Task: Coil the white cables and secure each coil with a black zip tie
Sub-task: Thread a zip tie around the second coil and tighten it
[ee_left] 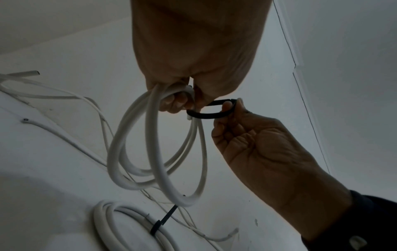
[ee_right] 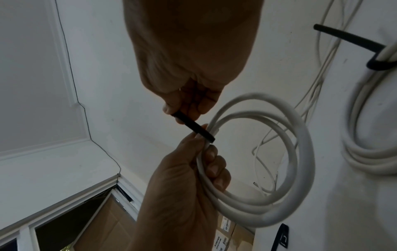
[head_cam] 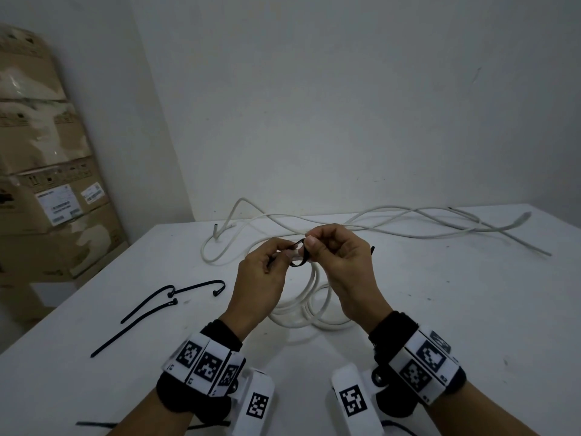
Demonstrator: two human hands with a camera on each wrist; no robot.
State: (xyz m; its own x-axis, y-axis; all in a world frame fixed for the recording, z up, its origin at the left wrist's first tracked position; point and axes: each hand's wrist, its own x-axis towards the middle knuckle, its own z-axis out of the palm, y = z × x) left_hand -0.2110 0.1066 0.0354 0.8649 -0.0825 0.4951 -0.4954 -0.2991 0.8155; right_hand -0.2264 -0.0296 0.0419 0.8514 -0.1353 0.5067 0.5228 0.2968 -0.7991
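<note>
My left hand (head_cam: 284, 254) grips a small coil of white cable (head_cam: 312, 278) and holds it above the table; its fingers curl round the strands (ee_right: 212, 163). A black zip tie (head_cam: 298, 258) loops round the coil's top. My right hand (head_cam: 309, 247) pinches the tie's loop (ee_left: 212, 115) between thumb and fingertips, close against the left hand. In the right wrist view the right hand (ee_right: 178, 115) holds the tie (ee_right: 193, 128) just above the coil (ee_right: 279, 169). The tie's head is hidden by fingers.
A second white coil (ee_left: 128, 220) bound by a black zip tie (ee_left: 159, 224) lies on the white table (head_cam: 440, 309) under my hands. Loose white cables (head_cam: 393, 220) sprawl along the far edge. Spare zip ties (head_cam: 151, 305) lie at left. Cardboard boxes (head_cam: 47, 184) stand left of the table.
</note>
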